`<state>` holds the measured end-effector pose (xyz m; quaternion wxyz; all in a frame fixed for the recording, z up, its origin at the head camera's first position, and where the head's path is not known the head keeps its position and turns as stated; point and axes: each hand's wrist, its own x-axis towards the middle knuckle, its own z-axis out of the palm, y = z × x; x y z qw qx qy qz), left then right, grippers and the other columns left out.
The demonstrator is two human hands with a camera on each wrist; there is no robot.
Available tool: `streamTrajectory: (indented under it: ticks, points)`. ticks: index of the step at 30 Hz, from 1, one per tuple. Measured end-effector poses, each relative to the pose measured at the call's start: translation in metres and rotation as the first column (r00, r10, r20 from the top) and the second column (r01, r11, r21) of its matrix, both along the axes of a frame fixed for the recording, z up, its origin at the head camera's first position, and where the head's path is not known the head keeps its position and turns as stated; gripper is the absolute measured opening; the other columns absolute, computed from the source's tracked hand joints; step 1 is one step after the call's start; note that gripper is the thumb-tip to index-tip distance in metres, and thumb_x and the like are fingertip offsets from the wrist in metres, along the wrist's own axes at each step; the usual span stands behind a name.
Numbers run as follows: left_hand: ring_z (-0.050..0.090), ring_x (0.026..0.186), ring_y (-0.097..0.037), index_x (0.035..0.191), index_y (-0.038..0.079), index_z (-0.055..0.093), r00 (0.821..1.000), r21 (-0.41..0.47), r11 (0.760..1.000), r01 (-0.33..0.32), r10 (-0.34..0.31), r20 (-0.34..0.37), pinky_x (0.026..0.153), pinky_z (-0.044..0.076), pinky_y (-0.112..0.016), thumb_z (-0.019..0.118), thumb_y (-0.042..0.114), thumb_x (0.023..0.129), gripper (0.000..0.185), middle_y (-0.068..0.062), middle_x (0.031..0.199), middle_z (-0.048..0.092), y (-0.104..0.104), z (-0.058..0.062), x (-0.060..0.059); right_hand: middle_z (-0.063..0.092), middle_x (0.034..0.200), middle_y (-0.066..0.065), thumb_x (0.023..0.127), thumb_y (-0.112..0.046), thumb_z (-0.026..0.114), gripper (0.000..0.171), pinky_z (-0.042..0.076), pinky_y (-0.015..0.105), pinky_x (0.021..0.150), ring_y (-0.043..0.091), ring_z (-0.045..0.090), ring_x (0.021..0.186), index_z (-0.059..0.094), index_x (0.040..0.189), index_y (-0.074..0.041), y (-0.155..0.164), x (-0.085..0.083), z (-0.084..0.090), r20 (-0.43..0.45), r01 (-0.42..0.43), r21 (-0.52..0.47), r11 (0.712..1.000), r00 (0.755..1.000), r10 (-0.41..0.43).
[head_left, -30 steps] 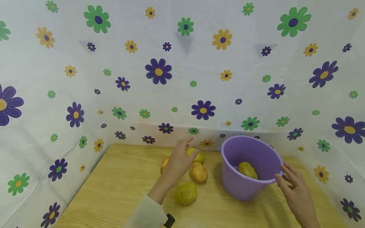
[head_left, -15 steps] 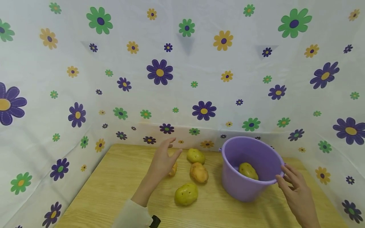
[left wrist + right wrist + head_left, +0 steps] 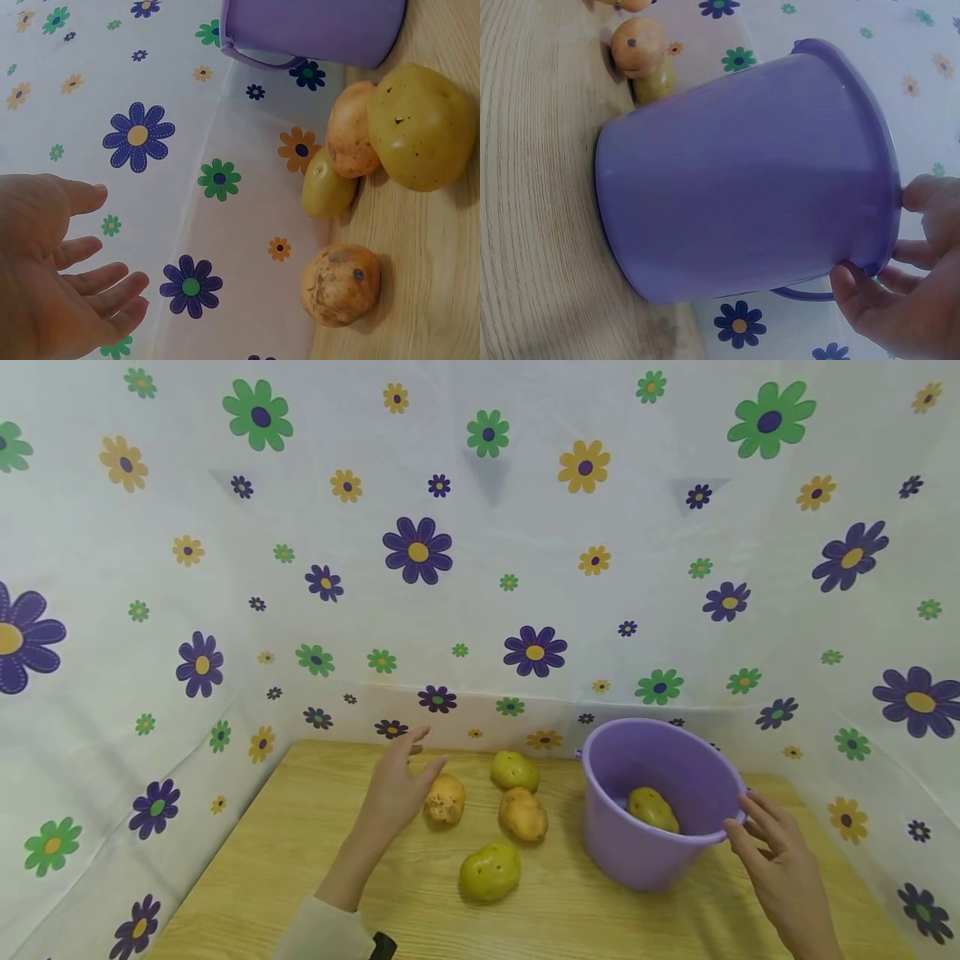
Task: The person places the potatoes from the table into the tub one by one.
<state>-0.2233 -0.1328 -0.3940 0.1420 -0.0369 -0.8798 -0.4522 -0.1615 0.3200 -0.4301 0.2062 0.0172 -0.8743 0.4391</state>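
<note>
My left hand (image 3: 393, 789) is held up over the left part of the table with fingers spread and nothing in it. Just right of it lies a tan potato with a rough patch (image 3: 446, 800). The left wrist view shows this rough potato (image 3: 341, 285) apart from my fingertips. A second tan potato (image 3: 523, 814) lies against a yellow-green potato (image 3: 514, 772), and another yellow-green potato (image 3: 490, 872) sits nearer the front. My right hand (image 3: 783, 868) holds the right rim of the purple bucket (image 3: 637, 852) with thumb and fingertips. Inside the bucket is one yellow-green potato (image 3: 652, 810).
A wooden table (image 3: 300, 877) carries everything. White sheeting with printed flowers (image 3: 480, 602) stands behind and on both sides, close to the table's back edge. The bucket's thin handle (image 3: 806, 295) hangs along its side.
My left hand has moved left, away from the potatoes by the bucket, so the rough tan potato has come into full view. My right hand and the bucket have stayed put.
</note>
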Motion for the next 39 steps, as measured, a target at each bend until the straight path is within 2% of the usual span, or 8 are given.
streamTrajectory:
  ticks: [11,19,33,39]
  points:
    - [0.052,0.134,-0.039,0.153,0.005,0.045,1.000,0.004,1.000,-0.009,0.009,0.029,0.108,0.046,-0.059,0.069,0.026,0.101,0.061,-0.017,0.153,0.048,-0.005,-0.015,0.000,0.039,0.153,0.026,0.106,-0.021,0.060,0.052,0.044,0.001,0.078,-0.023,0.040,0.106,0.048,0.148,0.008,0.000,0.001,0.000,-0.003,0.002,0.004,1.000,1.000,-0.002]
    - [0.052,0.133,-0.040,0.152,0.003,0.047,0.998,0.011,1.000,-0.016,0.015,0.054,0.108,0.045,-0.059,0.068,0.025,0.101,0.059,-0.019,0.152,0.050,-0.004,-0.031,-0.001,0.038,0.153,0.027,0.107,-0.022,0.060,0.053,0.043,0.001,0.078,-0.022,0.041,0.106,0.048,0.148,0.009,0.001,0.001,0.001,-0.010,-0.007,0.004,1.000,1.000,0.007]
    - [0.056,0.126,-0.043,0.147,-0.003,0.051,0.995,0.018,0.999,-0.029,0.027,0.098,0.099,0.054,-0.056,0.069,0.020,0.100,0.055,-0.023,0.146,0.054,-0.003,-0.072,-0.006,0.038,0.153,0.028,0.107,-0.019,0.060,0.052,0.043,0.001,0.078,-0.020,0.041,0.107,0.047,0.149,0.009,0.001,0.000,0.001,-0.026,-0.022,0.005,1.000,0.999,0.023]
    - [0.059,0.121,-0.045,0.145,-0.007,0.051,0.996,-0.004,1.000,-0.031,0.031,0.089,0.095,0.055,-0.056,0.070,0.019,0.100,0.055,-0.028,0.140,0.055,-0.003,-0.091,-0.008,0.037,0.154,0.029,0.107,-0.020,0.060,0.052,0.043,0.001,0.078,-0.020,0.040,0.107,0.047,0.147,0.011,0.002,0.002,0.002,-0.022,-0.024,0.011,1.000,0.999,0.024]
